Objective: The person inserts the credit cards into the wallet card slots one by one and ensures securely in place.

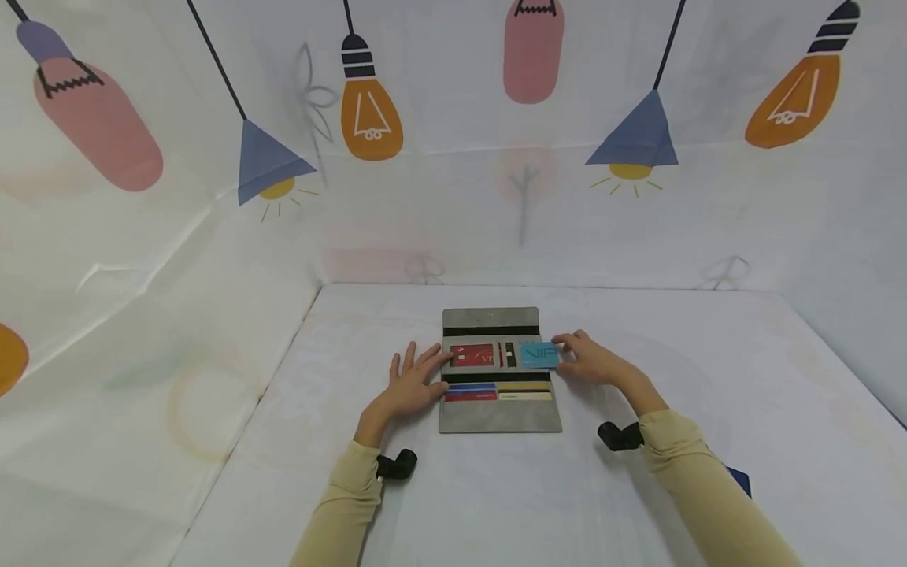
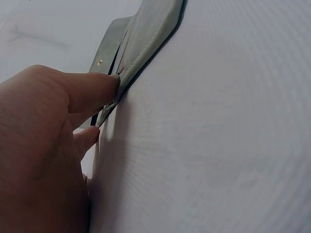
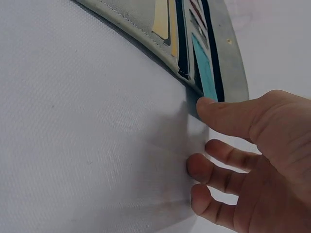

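Note:
A grey card wallet lies unfolded on the white table, its slots holding a red card and several others whose coloured edges show. My right hand pinches a light blue card marked VIP at its right end, between thumb and index finger. In the right wrist view this card lies along the wallet's upper slots and sticks out past the side edge. My left hand rests with spread fingers at the wallet's left side. Its thumb presses on the wallet's edge in the left wrist view.
The white table reaches back to a white cloth wall printed with lamps and bulbs. A dark blue object shows partly behind the right sleeve. Black wrist devices stick out beside both forearms.

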A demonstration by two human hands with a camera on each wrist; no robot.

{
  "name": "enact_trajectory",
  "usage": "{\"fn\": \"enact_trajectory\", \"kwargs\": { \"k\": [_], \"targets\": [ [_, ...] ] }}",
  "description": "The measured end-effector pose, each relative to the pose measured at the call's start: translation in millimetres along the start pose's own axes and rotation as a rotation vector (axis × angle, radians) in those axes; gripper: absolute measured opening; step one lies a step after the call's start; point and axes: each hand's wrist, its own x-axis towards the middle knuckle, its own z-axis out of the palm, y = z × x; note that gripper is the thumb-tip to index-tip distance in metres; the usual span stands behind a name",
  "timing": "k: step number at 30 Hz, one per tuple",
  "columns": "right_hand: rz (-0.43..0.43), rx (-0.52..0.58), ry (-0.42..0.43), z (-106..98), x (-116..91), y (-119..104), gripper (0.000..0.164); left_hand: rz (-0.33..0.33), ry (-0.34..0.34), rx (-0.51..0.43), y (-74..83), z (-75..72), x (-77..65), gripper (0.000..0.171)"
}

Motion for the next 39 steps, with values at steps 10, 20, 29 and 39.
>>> {"fn": "enact_trajectory", "kwargs": {
  "k": [10, 20, 29, 39],
  "targets": [
    [-0.039, -0.024, 0.005, 1.3, 2.7, -6.7, 0.054, 0.001, 0.000, 0.003, 0.2, -0.4, -0.6, 0.057],
    [-0.068, -0.043, -0.016, 3.5, 8.8, -19.1, 0.052, 0.005, 0.002, -0.004, 1.5, -1.2, -0.6, 0.056],
    [-0.068, -0.086, -0.037, 6.5, 17.2, -28.6, 0.050, -0.003, 0.001, 0.001, 0.5, -0.7, 0.5, 0.057],
    [-0.091, -0.165, -0.036, 11.9, 26.1, -42.9, 0.049, -0.026, -0.006, 0.024, -0.1, 0.4, 1.0, 0.056]
  ]
}}
